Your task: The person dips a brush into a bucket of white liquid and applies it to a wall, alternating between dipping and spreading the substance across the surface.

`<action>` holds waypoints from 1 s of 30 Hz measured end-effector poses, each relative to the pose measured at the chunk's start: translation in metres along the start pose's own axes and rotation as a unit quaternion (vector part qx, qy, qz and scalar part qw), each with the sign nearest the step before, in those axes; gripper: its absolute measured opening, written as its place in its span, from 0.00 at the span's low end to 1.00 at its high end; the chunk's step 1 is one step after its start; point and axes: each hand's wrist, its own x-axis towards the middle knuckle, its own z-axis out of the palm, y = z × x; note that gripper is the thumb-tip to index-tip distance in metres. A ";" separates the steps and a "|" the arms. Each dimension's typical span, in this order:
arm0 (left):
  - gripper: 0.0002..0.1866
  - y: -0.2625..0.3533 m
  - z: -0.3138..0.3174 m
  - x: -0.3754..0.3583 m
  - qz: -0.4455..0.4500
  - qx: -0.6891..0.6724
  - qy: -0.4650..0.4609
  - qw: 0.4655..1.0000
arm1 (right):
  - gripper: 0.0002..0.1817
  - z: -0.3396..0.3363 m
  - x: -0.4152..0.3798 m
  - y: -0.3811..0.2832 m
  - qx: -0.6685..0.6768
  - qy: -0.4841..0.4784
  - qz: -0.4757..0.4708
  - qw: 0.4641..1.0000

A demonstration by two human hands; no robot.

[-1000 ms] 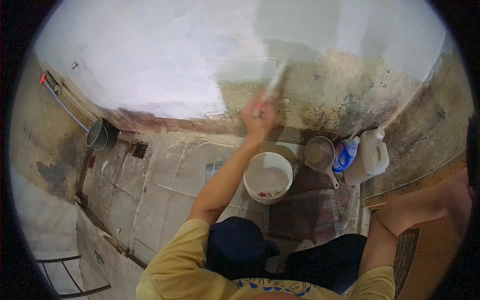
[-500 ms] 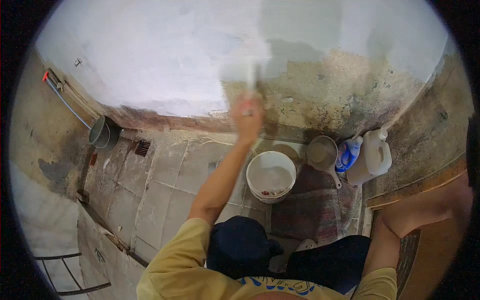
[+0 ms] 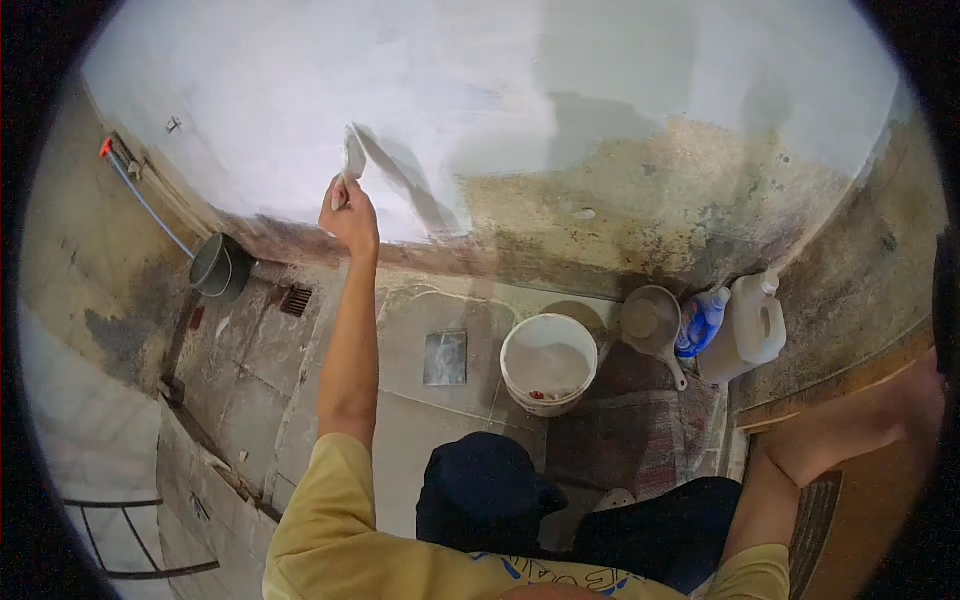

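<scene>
At the left, my left hand (image 3: 350,215) is closed around the handle of a paintbrush (image 3: 354,152). The brush's pale, paint-covered head points up against the white-coated part of the wall (image 3: 270,150), and its shadow falls to the right. Lower on the wall, a stained, bare brownish patch (image 3: 590,215) borders the fresh white. My right hand (image 3: 922,385) rests far right, beside the wooden door frame; the dark image edge hides its fingers. On the floor in front of me stands a white bucket (image 3: 548,365) with whitish contents and reddish bits near its rim.
Right of the bucket are a dipper (image 3: 650,318), a blue bottle (image 3: 702,322) and a translucent jug (image 3: 742,330). A dark square (image 3: 445,358) lies on the tiles. A black pail (image 3: 218,268) and floor drain (image 3: 296,300) are at left. A worn mat (image 3: 620,440) lies near my legs.
My left hand has swung left with the paintbrush, from above the bucket to the white area of the wall. The dark square on the floor is now uncovered. My right arm has stayed put.
</scene>
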 end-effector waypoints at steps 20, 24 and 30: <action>0.07 0.051 0.014 0.085 0.129 -0.072 0.049 0.988 | 0.21 0.007 -0.002 0.005 0.043 -0.029 -0.031 0.998; 0.03 0.036 0.073 -0.027 0.284 0.018 -0.086 0.955 | 0.24 0.024 -0.001 -0.009 0.029 -0.019 -0.008 0.999; 0.11 0.096 0.057 -0.238 0.198 -0.211 -0.408 0.866 | 0.24 0.017 0.007 -0.012 0.006 -0.037 -0.035 0.999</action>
